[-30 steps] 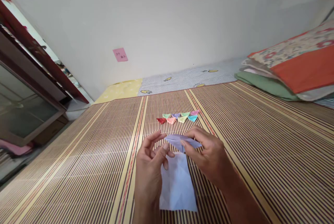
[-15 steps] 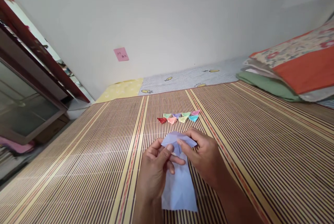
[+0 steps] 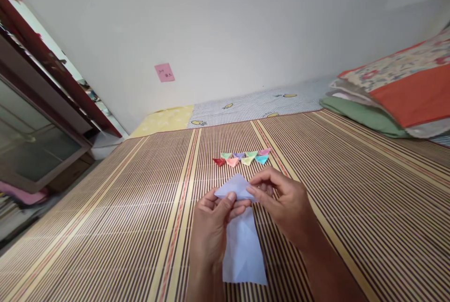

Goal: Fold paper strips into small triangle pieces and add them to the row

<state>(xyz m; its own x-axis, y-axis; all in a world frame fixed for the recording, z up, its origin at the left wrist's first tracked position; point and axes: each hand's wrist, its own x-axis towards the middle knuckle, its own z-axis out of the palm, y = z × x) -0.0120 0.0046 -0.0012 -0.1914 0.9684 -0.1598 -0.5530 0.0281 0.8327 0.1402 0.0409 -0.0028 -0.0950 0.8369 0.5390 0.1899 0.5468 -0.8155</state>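
Observation:
A pale lavender sheet of paper [image 3: 244, 250] hangs between my hands, its far end folded to a flat triangle with the point away from me and its long strip running toward me. My left hand [image 3: 214, 213] pinches the triangle's left side, thumb on top and fingers underneath. On the right side, my right hand [image 3: 277, 196] grips the edge between thumb and fingers. Just beyond lie several small folded paper triangles in two rows, among them a red one [image 3: 219, 162], a yellow one [image 3: 247, 161] and a blue one [image 3: 262, 159].
A striped bamboo mat [image 3: 116, 208] covers the surface under my hands. At the right is a stack of folded bedding [image 3: 411, 100]. A white wall [image 3: 225, 25] with a pink note [image 3: 164, 72] stands behind; a glass-fronted cabinet [image 3: 31, 138] is at the left.
The folded end of the paper has flattened from a curved, spread shape to a neat triangle. My right hand has shifted slightly right along its edge.

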